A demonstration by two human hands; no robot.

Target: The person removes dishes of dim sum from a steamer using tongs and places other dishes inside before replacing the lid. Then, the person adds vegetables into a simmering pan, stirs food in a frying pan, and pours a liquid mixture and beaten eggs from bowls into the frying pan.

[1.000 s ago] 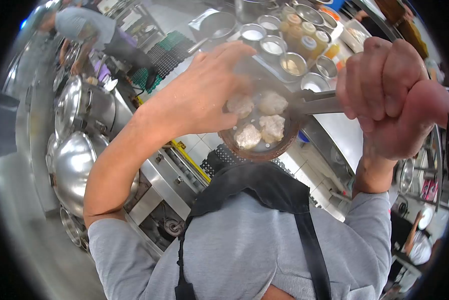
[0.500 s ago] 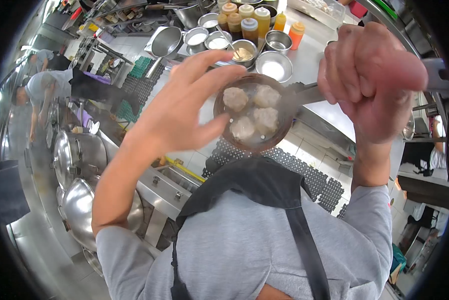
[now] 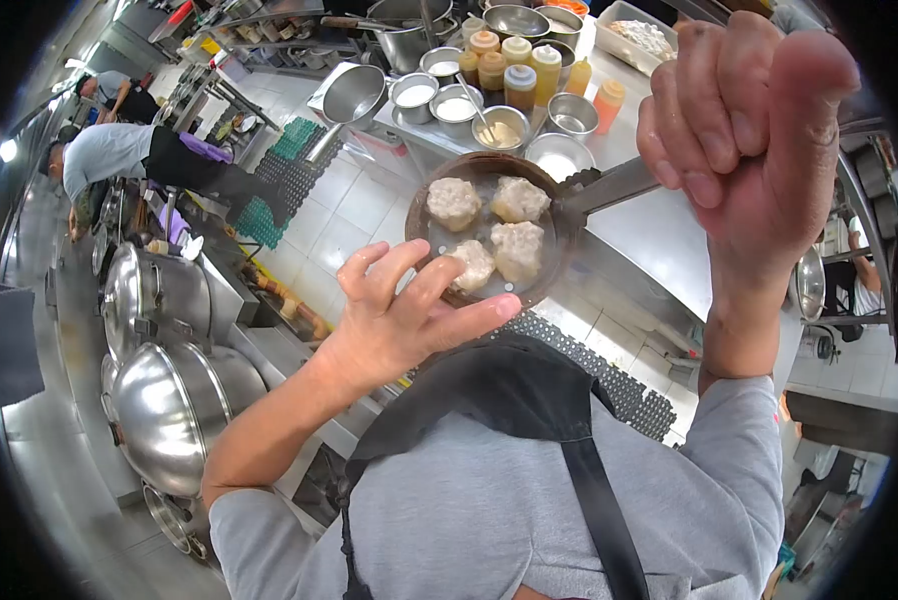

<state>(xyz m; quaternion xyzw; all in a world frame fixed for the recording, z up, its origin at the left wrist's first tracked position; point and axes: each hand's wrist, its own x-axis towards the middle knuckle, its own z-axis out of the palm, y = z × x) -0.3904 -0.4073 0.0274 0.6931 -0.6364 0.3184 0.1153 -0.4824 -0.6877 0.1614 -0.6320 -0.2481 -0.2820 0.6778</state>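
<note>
My right hand point(image 3: 739, 130) is closed around the metal tongs point(image 3: 614, 188), thumb uppermost. The tongs' far end grips the right rim of a small round bamboo steamer basket point(image 3: 419, 215), held up in front of my chest. Several pale, lumpy dumplings point(image 3: 520, 250) sit on its light liner. My left hand point(image 3: 399, 315) is at the basket's lower left, fingers spread and curved. Its fingertips overlap the rim beside the lower-left dumpling point(image 3: 472, 267); whether they touch it I cannot tell.
Behind the basket, a steel counter point(image 3: 649, 240) carries sauce bottles point(image 3: 520, 88), metal bowls point(image 3: 561, 155) and a tray point(image 3: 637, 35). A saucepan point(image 3: 355, 95) is at its left corner. Large steel pots point(image 3: 169, 410) stand at left. Two co-workers point(image 3: 119, 155) are farther off.
My left hand has moved down from above the basket's left side to its lower-left rim. The basket has shifted slightly left, still gripped by the tongs. The steam over it has thinned.
</note>
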